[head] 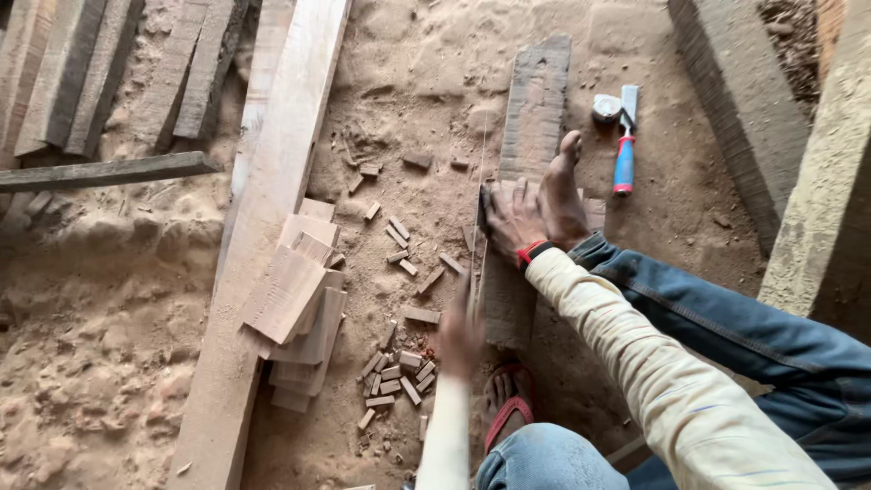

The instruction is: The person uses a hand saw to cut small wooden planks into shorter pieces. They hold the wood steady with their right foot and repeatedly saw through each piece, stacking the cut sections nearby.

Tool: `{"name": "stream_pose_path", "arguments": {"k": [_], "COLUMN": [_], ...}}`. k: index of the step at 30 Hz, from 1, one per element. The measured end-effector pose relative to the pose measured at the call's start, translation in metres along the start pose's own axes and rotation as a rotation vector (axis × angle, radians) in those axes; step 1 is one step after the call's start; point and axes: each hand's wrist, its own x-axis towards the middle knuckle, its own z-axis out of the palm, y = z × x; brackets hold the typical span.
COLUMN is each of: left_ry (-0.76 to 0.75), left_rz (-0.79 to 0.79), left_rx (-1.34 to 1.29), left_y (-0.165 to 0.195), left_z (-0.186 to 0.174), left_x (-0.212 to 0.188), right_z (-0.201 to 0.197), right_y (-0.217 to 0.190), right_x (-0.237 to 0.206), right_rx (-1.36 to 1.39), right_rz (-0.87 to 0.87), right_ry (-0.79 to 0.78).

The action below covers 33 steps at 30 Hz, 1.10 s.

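Looking down from a head-worn camera, we see our two hands working a dark wooden board [529, 136] that lies flat on a sawdust-covered floor [109, 363]. Which arm is which is not plain at first, since they cross: the arm coming from the right side reaches across to press a flat, spread hand, taken as our right hand [511, 220], on the board's near part, fingers apart and gripping nothing. A bare foot [562, 195] rests on the board just beside that hand, helping pin it. Our left hand [458, 340] is blurred with motion at the board's left edge, closed on the handle of a thin handsaw [478, 209] whose blade runs along that edge. Small wooden offcuts [399, 367] lie scattered near the left hand, and a stack of pale cut pieces [295, 304] sits on a long plank [272, 227]. A blue-handled chisel [624, 150] lies well apart to the right. We judge the main risk to be the blade: it runs close to the pressing fingers and toes, so a slip or jump from the cut could strike them, and the board could shift if pressure eases.
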Motion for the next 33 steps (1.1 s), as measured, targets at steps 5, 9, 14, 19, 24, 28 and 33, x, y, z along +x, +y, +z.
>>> {"name": "stream_pose_path", "arguments": {"k": [5,9,14,19,24,28,33], "left_ry": [-0.235,-0.178,-0.290,-0.282,-0.366,-0.126,-0.192], "left_rz": [-0.413,-0.608,-0.717,-0.578,-0.599,-0.344,-0.566], "left_rx": [0.186,-0.115,-0.053,0.006,0.121,0.033,-0.163], "left_y": [-0.007,0.048,0.073,0.064,0.027,0.018,0.073], "left_z": [0.027,-0.047,-0.079,-0.050,0.008,-0.008,-0.082], "left_x": [0.081,-0.049,-0.142,-0.024,0.099,-0.027,-0.189], "right_z": [-0.005,0.004,0.005,-0.001,-0.001,0.003,-0.005], "right_y": [0.001,0.000,-0.004,0.000,0.001,-0.003,-0.008], "right_x": [-0.003,0.000,0.001,0.002,0.001,-0.003,-0.005], "right_rx": [-0.082,0.016,-0.047,-0.035,-0.131,-0.023,0.011], "right_rz": [0.015,0.035,0.012,0.010,0.016,0.013,-0.005], "right_ry": [0.182,0.238,0.142,0.033,0.340,0.284,0.288]}}
